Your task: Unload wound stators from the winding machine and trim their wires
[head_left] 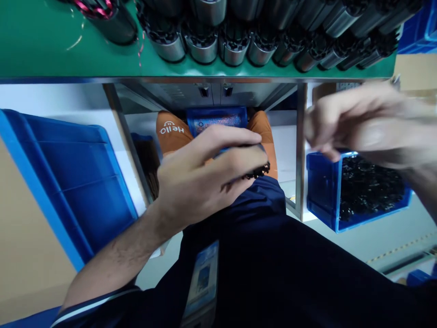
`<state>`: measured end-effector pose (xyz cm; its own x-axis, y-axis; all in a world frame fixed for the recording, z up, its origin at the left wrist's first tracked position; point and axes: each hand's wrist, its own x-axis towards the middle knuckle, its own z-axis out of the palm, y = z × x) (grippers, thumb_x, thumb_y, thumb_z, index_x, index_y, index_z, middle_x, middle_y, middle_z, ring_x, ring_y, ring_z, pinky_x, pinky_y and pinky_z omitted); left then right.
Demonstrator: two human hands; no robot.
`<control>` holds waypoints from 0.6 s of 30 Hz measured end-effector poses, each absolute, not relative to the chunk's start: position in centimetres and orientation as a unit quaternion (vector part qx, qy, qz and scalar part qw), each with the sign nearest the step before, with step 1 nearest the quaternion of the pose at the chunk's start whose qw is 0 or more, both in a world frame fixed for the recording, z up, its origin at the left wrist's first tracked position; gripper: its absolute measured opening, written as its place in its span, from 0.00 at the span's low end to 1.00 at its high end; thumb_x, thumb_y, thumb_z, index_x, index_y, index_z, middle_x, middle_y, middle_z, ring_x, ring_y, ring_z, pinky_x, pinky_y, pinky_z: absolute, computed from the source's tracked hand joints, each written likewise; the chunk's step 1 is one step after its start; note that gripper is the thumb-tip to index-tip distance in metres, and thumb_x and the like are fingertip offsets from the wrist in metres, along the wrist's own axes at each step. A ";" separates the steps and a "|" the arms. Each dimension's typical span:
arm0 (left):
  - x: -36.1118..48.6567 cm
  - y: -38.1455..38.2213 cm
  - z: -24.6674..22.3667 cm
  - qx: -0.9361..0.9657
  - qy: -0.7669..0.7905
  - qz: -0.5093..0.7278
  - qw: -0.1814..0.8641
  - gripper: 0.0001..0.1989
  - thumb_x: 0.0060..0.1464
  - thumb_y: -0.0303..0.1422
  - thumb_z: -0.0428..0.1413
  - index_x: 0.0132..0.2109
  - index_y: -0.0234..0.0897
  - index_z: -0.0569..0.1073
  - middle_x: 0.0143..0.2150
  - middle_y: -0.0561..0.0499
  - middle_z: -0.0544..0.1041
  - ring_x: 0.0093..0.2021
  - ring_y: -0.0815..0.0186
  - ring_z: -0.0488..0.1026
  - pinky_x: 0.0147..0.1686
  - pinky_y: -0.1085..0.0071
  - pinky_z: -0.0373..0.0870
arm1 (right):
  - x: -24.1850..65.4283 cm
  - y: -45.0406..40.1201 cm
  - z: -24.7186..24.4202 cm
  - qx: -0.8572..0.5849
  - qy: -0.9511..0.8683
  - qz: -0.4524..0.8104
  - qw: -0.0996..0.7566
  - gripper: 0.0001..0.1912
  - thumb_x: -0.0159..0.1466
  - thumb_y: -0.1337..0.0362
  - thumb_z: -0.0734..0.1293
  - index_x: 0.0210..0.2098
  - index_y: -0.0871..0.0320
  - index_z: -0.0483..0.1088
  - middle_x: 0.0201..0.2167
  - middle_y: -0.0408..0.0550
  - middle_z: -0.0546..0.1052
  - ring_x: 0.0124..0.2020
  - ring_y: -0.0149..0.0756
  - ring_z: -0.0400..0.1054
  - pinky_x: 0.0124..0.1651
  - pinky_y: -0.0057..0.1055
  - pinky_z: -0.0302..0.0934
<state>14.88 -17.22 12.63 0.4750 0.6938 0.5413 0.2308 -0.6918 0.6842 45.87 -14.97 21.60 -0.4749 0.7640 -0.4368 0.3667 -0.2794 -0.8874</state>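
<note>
My left hand (208, 168) is wrapped round a motor stator (258, 171) above my lap. Most of the stator is hidden by the fingers; its black toothed end shows below them. To the right, my right hand (351, 118) is raised above a blue bin (324, 196) of small black parts (372, 189). Motion smears this hand; its fingers look curled, but whether anything is between them cannot be made out.
Rows of similar stators (234, 48) stand on the green tabletop (88, 64). One stator with pink wire (112, 23) lies at the left. A large blue crate (75, 168) leans at the left. Another blue bin (218, 116) sits under the table between my knees.
</note>
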 end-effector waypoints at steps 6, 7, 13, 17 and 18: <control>15.1 -16.7 12.9 0.868 0.157 0.456 0.118 0.15 0.68 0.17 0.67 0.53 0.43 0.86 0.54 0.50 0.92 0.55 0.57 0.93 0.66 0.60 0.92 | 43.8 -16.1 18.2 -0.417 -0.424 0.804 0.000 0.24 0.72 0.42 0.83 0.43 0.57 0.83 0.32 0.42 0.84 0.25 0.27 0.74 0.26 0.24 0.66; 15.2 -16.7 13.0 0.872 0.156 0.448 0.119 0.14 0.69 0.20 0.68 0.53 0.45 0.86 0.52 0.52 0.92 0.53 0.56 0.94 0.61 0.59 0.95 | 43.3 -16.4 18.3 -0.434 -0.460 0.774 0.010 0.23 0.71 0.42 0.83 0.41 0.57 0.82 0.30 0.41 0.82 0.24 0.27 0.72 0.25 0.24 0.64; 15.5 -17.5 13.4 0.815 0.338 0.353 0.312 0.14 0.67 0.33 0.72 0.58 0.44 0.83 0.51 0.52 0.92 0.45 0.59 0.92 0.47 0.65 0.93 | 43.6 -17.0 22.2 -0.507 -0.731 0.444 0.103 0.19 0.74 0.56 0.80 0.29 0.53 0.77 0.24 0.40 0.71 0.26 0.28 0.63 0.27 0.29 0.54; 14.8 -17.8 13.1 0.819 0.321 0.392 0.270 0.13 0.72 0.29 0.70 0.59 0.49 0.83 0.62 0.54 0.91 0.58 0.60 0.91 0.61 0.61 0.91 | 45.6 -15.9 22.7 -0.504 -0.643 0.553 0.163 0.22 0.68 0.48 0.89 0.35 0.56 0.81 0.29 0.39 0.78 0.27 0.24 0.64 0.28 0.26 0.57; 14.7 -17.7 13.0 0.829 0.307 0.406 0.231 0.13 0.72 0.27 0.70 0.58 0.49 0.83 0.62 0.54 0.91 0.59 0.60 0.91 0.63 0.61 0.91 | 45.8 -15.7 22.2 -0.498 -0.601 0.606 0.154 0.24 0.70 0.43 0.86 0.38 0.56 0.83 0.33 0.41 0.81 0.29 0.25 0.67 0.30 0.25 0.61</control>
